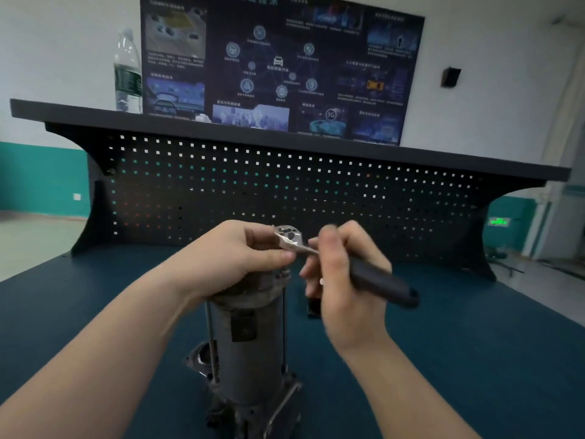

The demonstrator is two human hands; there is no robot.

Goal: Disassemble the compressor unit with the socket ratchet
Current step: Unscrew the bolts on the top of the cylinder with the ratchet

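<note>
The grey cylindrical compressor unit (250, 346) stands upright on the blue bench, with long thin bolts running down its sides. Above its top end I hold the socket ratchet (292, 240). My left hand (234, 255) pinches the ratchet's silver head from the left and covers the top of the compressor. My right hand (342, 274) grips the black handle (383, 283), which points down to the right. The socket under the head is hidden by my fingers.
A small dark object (313, 307) lies on the blue bench top (474, 359) behind my right hand. A black pegboard (285, 188) backs the bench under a shelf (285, 134); a water bottle (127, 71) and a dark poster (278, 64) stand there.
</note>
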